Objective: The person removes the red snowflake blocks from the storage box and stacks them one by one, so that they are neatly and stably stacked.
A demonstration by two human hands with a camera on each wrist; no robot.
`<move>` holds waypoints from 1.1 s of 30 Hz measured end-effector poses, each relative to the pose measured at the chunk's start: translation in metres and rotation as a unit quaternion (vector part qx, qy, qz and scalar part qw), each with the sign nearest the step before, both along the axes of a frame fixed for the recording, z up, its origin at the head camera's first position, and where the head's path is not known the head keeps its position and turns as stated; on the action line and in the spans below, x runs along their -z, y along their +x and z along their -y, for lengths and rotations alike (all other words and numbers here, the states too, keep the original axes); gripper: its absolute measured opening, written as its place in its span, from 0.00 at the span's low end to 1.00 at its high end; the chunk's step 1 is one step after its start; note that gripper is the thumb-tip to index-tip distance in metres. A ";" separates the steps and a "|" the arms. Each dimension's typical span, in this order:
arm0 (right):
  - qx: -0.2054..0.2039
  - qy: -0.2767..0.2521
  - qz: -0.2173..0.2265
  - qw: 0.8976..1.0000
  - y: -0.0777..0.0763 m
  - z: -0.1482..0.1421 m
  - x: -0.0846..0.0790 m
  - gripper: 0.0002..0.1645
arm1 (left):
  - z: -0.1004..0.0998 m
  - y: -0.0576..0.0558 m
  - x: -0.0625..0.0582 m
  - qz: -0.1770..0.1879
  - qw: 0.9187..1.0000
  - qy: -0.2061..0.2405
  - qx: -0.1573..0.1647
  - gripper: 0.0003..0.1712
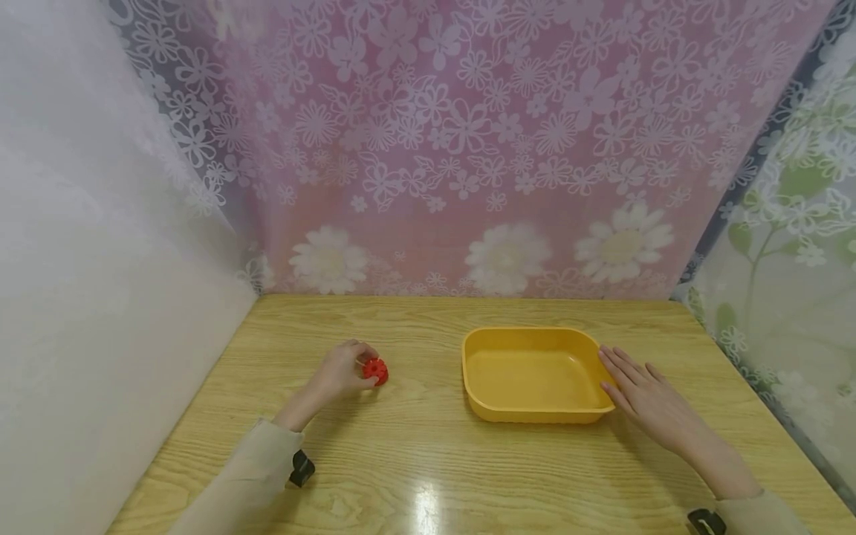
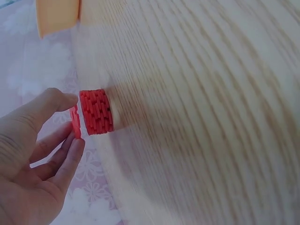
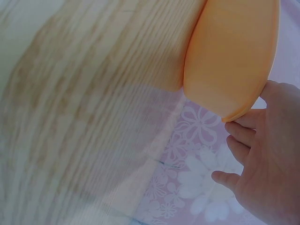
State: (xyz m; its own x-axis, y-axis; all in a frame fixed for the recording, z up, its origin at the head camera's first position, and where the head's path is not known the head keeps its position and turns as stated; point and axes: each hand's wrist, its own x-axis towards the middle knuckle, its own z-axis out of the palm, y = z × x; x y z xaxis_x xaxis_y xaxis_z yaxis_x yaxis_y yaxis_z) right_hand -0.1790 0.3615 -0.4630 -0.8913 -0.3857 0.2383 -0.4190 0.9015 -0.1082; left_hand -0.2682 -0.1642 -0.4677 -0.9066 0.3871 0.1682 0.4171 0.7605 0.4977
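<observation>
My left hand (image 1: 337, 371) pinches a thin red notched disc (image 2: 76, 123) between thumb and fingertips. Just below that disc, a short stack of several similar red discs (image 2: 97, 111) stands on the table; a narrow gap separates the two in the left wrist view. To the right is a yellow rectangular tub (image 1: 535, 383) with rounded corners, and only its bare floor shows inside. My right hand (image 1: 649, 397) lies along the tub's right side, its fingers extended and touching the rim.
A wood-grain table (image 1: 401, 461) carries everything. Behind it hangs a pink flowered curtain (image 1: 455, 186), with a white sheet (image 1: 120, 260) along the left and a leaf-patterned one (image 1: 789, 245) along the right. Dark wrist straps sit near both cuffs.
</observation>
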 end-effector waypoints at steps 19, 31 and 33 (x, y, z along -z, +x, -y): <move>-0.003 -0.004 0.001 1.000 0.001 0.000 -0.001 0.37 | 0.002 -0.002 0.002 -0.003 1.000 -0.014 0.005 0.20; -0.004 -0.004 -0.004 1.000 0.002 0.002 -0.002 0.37 | 0.002 -0.003 0.003 0.014 1.000 -0.006 -0.002 0.20; -0.003 -0.004 -0.002 1.000 0.002 0.002 -0.003 0.37 | 0.001 -0.003 0.003 0.015 1.000 -0.007 -0.004 0.20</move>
State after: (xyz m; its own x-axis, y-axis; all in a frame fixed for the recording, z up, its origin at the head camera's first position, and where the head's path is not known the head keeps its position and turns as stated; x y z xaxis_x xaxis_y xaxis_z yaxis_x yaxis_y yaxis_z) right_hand -0.1771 0.3596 -0.4604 -0.8877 -0.3900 0.2447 -0.4257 0.8977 -0.1137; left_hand -0.2711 -0.1655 -0.4705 -0.9143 0.3816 0.1358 0.3958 0.7710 0.4989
